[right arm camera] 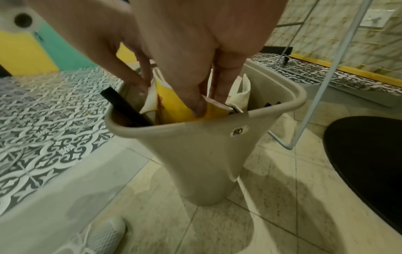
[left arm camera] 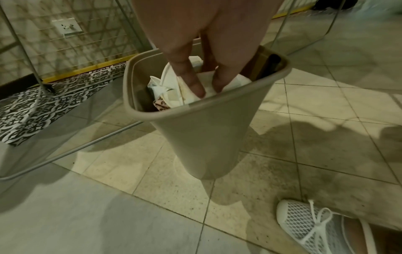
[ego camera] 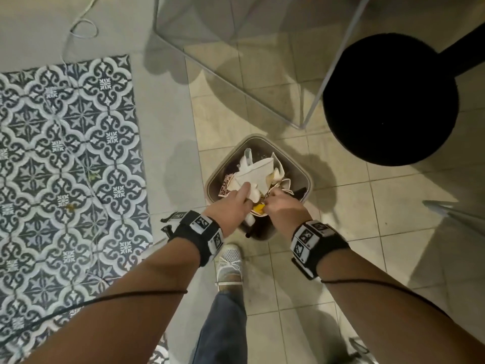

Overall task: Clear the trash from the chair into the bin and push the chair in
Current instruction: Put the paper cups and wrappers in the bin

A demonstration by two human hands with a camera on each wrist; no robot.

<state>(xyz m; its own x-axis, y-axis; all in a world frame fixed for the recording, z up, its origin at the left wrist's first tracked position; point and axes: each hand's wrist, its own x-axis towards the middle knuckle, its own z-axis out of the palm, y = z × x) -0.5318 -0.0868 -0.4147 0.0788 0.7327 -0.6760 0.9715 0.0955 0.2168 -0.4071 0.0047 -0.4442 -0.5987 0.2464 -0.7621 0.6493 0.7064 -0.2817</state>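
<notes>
A beige bin (ego camera: 210,179) stands on the floor in front of me, stuffed with white paper (ego camera: 256,170) and wrappers. Both hands reach into its near side. My left hand (ego camera: 235,203) has its thumb (left arm camera: 195,87) and a finger on either side of the white paper (left arm camera: 174,89), pinching it inside the bin (left arm camera: 206,137). My right hand (ego camera: 283,203) pinches a yellow wrapper (right arm camera: 176,106) just under the rim, thumb in front, fingers behind. The bin wall (right arm camera: 206,154) hides the lower trash. The chair's round black seat (ego camera: 391,101) is at the far right with nothing on it.
A grey metal frame leg (ego camera: 328,74) stands between bin and chair. Patterned tiles (ego camera: 65,153) cover the floor on the left, crossed by a white cable (ego camera: 78,30). My white shoe (ego camera: 231,261) is just behind the bin. A black strip (right arm camera: 126,106) leans inside the bin.
</notes>
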